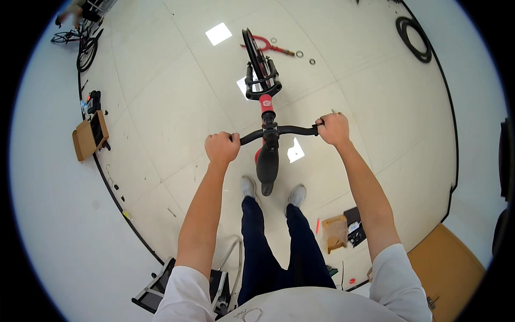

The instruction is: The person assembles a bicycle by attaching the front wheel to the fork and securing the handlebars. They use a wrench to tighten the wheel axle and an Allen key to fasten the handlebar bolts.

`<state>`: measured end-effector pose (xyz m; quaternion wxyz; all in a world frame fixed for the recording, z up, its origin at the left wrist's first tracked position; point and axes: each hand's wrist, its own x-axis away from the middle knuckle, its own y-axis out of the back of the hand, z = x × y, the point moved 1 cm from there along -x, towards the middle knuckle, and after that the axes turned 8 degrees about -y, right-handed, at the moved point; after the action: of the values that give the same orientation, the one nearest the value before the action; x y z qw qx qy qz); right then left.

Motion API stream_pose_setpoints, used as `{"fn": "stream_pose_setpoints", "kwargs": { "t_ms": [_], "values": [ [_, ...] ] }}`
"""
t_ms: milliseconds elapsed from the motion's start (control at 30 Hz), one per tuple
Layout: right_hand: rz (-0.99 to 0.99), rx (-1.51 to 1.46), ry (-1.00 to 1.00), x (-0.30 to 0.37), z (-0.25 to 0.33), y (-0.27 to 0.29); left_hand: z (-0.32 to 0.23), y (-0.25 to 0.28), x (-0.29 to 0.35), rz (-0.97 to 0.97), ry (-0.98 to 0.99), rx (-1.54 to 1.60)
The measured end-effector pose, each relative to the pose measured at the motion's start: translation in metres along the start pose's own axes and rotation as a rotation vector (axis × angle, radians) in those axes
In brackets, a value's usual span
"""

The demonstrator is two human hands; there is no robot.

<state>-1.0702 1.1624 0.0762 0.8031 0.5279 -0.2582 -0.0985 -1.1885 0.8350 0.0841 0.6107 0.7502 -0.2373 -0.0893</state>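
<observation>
A bicycle stands in front of me, its black handlebar (296, 130) running across between my hands. My left hand (222, 146) is wrapped round the left end of the bar, and my right hand (333, 129) grips the right end. Beyond the bar are the red head tube (266, 103), a black suspension fork (274, 78) and the front wheel (254, 53), which points away and slightly left. The black saddle (267, 163) lies between the bar and my feet. Most of the frame and the rear wheel cannot be seen.
A red fork (276, 49) and several metal rings (299, 54) lie near the front wheel. Black tyres (413, 39) rest far right. An open cardboard box (85, 140) is at the left wall, another box (335, 234) behind my right foot, a chair (155, 292) lower left. Another person and bicycle (87, 52) are far left.
</observation>
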Motion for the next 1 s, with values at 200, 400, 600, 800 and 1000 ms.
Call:
{"fn": "stream_pose_setpoints", "kwargs": {
  "t_ms": [200, 400, 600, 800, 1000],
  "values": [
    [-0.027, 0.219, 0.221, -0.194, 0.07, 0.063, 0.022, -0.019, -0.111, -0.067, 0.242, 0.13],
    [-0.06, 0.306, 0.371, -0.345, 0.141, 0.077, 0.064, 0.009, -0.233, -0.003, 0.357, 0.195],
    [-0.021, 0.134, 0.352, -0.456, 0.24, 0.071, 0.16, 0.07, -0.351, 0.06, 0.39, 0.114],
    [-0.009, -0.011, 0.312, -0.557, 0.308, 0.042, 0.244, 0.129, -0.479, 0.141, 0.287, -0.021],
    [0.006, 0.077, 0.301, -0.713, 0.369, 0.079, 0.273, 0.175, -0.623, 0.106, 0.349, 0.075]
  ]
}}
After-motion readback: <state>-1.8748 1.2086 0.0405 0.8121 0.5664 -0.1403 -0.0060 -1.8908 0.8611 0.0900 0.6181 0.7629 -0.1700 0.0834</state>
